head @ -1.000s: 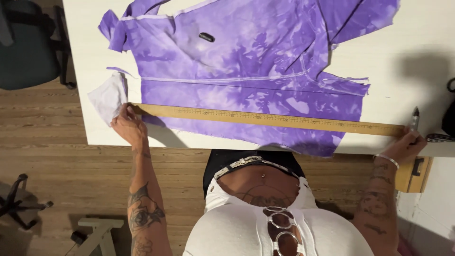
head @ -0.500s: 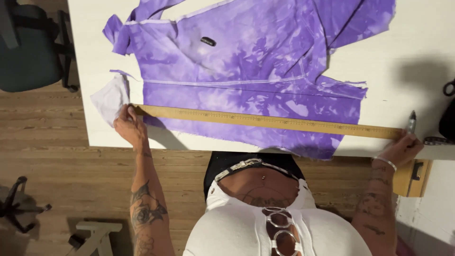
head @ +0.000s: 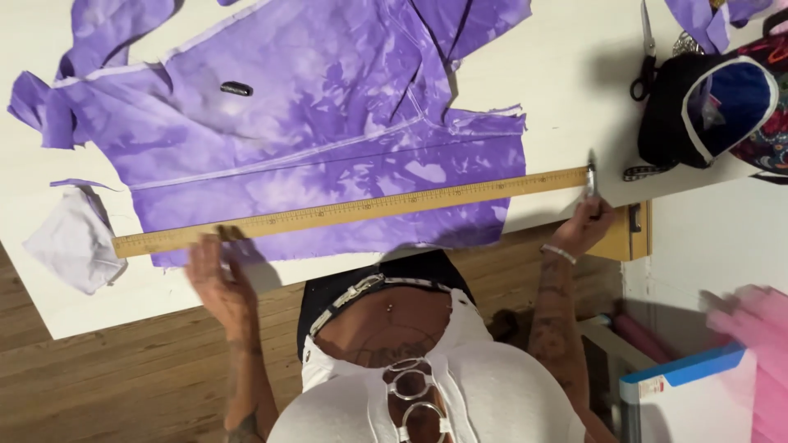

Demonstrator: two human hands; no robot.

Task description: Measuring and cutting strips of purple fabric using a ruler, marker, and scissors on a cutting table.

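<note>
Ruler (head: pixel 353 209): lies slanted across the purple fabric (head: pixel 328 123) on the bench (head: pixel 558 90); it sat more level a moment ago.
Left hand (head: pixel 217 279): fingers spread flat, pressing near the ruler's left end.
Right hand (head: pixel 587 226): fingers clamped on a marker (head: pixel 590 176) at its right end.
Around: scissors (head: pixel 644 49), dark bag (head: pixel 706 107), white scrap (head: pixel 74 246), well apart; nothing blocks the ruler.

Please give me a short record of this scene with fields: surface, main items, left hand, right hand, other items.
Surface: white table over a wooden floor.
Main items: purple tie-dye fabric spread flat; long wooden ruler laid across its lower edge.
Left hand: left hand rests flat just below the ruler's left part, fingers spread.
Right hand: right hand at the ruler's right end, holding a small marking tool upright.
Other items: pale fabric scrap, small dark object on the fabric, scissors, dark bag.
</note>
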